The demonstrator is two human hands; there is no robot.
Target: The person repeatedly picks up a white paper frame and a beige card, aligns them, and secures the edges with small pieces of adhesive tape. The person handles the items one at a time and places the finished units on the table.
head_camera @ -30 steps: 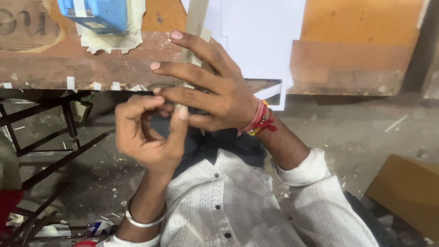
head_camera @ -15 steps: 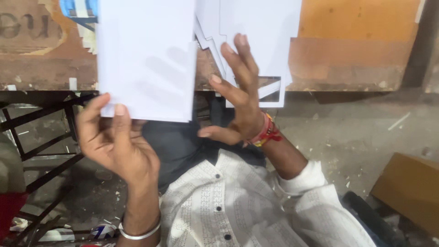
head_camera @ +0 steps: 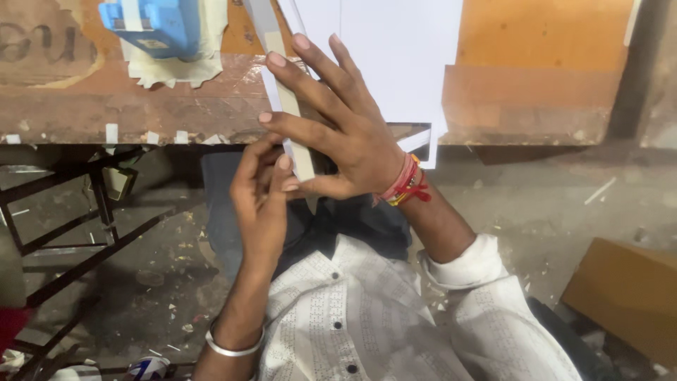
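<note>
Running from near to far with a slight lean to the left, a long, narrow pale strip [head_camera: 293, 116] of card or folded paper was held between both hands in front of the chest, its long axis pointing up toward the worn wooden bench [head_camera: 141, 106]. The strip's near end was pinched by the left hand [head_camera: 261, 190], thumb and fingertips closed together on it just below the other hand. The right hand [head_camera: 345, 134] was laid over the strip's right side with its fingers spread and extended leftward across it, so the strip was pressed rather than gripped there. The strip appeared flat, grey-white and straight-edged, its far end passing over the bench edge beside white paper sheets [head_camera: 395, 56]. A blue tool [head_camera: 159, 25] was seen on the bench, well apart to the left.
</note>
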